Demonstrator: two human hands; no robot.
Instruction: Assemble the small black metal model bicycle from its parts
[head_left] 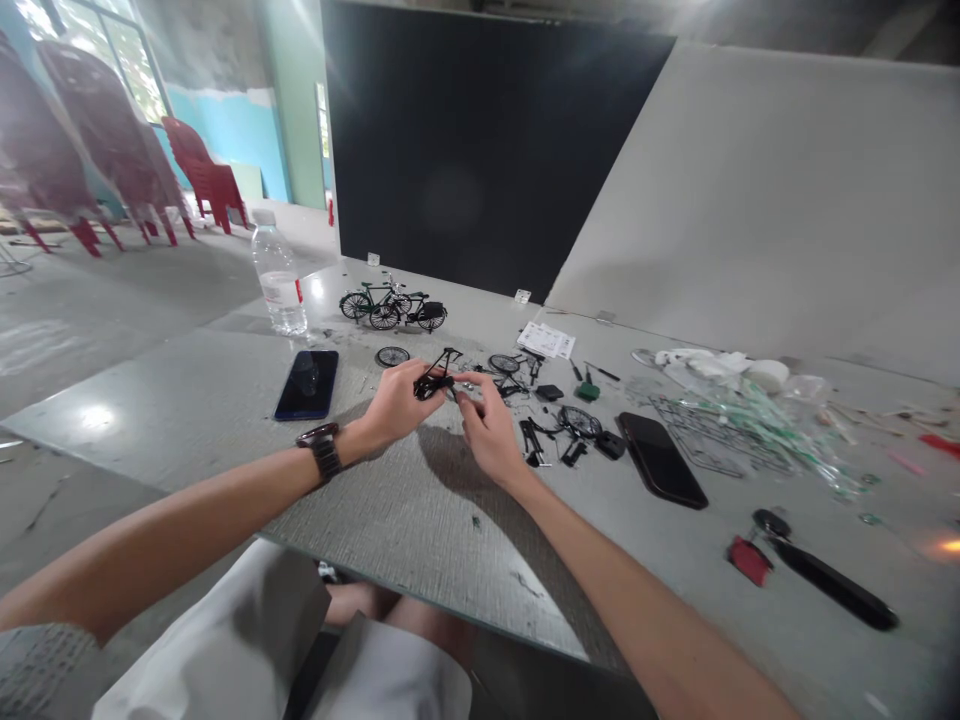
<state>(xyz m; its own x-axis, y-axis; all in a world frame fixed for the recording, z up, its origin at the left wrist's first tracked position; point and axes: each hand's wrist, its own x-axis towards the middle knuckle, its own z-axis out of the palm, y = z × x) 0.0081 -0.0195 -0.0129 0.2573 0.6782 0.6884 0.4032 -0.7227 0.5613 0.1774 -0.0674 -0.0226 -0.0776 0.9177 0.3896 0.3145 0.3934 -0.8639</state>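
Above the middle of the grey table, my left hand (401, 400) grips a black miniature bicycle frame part (435, 382). Fingers of my right hand (487, 425) pinch at the right side of the same part, close to the left fingertips. Just behind my left hand lies a loose small wheel (392, 356). Two small assembled bicycles (386, 305) stand farther back. To the right of my hands are loose black bicycle parts (536, 440), a spoked wheel (580, 421) and a green piece (586, 391).
A water bottle (280, 280) and a blue phone (307, 385) are at the left. At the right are a black phone (661, 460), clear and green plastic scraps (765, 430) and a black-handled tool (836, 585). Dark and white panels border the table's back.
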